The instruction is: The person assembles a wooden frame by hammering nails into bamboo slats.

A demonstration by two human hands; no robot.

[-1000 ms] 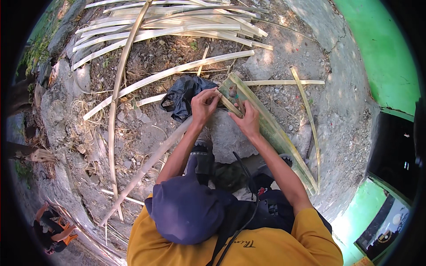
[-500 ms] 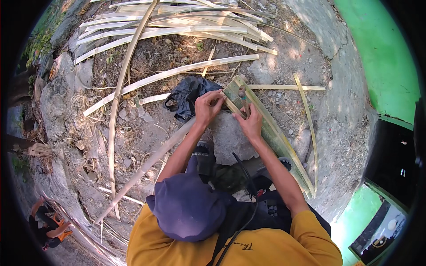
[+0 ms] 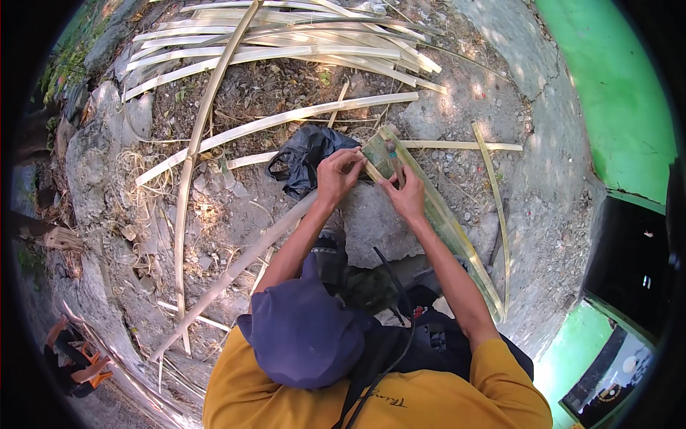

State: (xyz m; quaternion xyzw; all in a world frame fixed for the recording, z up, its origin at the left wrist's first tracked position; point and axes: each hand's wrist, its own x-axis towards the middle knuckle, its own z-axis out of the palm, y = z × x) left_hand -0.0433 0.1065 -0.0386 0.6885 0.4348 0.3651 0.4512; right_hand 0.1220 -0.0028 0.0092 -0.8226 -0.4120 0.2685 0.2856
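Observation:
A long greenish panel of split bamboo [image 3: 446, 214] with pale strips along its edges slants from my hands down to the right. At its upper left corner, my left hand [image 3: 338, 175] is closed in a pinch; whatever lies between the fingertips is too small to make out. Closed around a small hammer [image 3: 394, 159], my right hand [image 3: 407, 194] sits over the panel. The hammer has a brownish head and a teal handle, its head close above the panel near my left fingertips. A crumpled black plastic bag [image 3: 304, 159] touches the area beside my left hand.
Pale bamboo strips [image 3: 286, 53] lie piled on the ground ahead. One long strip [image 3: 187, 186] crosses at the left, another [image 3: 236, 268] runs beneath my left forearm. A flat stone [image 3: 379, 222] is below my hands. Another person [image 3: 75, 361] sits far left, and a green wall [image 3: 614, 86] stands right.
My right hand and the hammer have shifted very slightly. The left hand keeps its pinch at the panel's corner.

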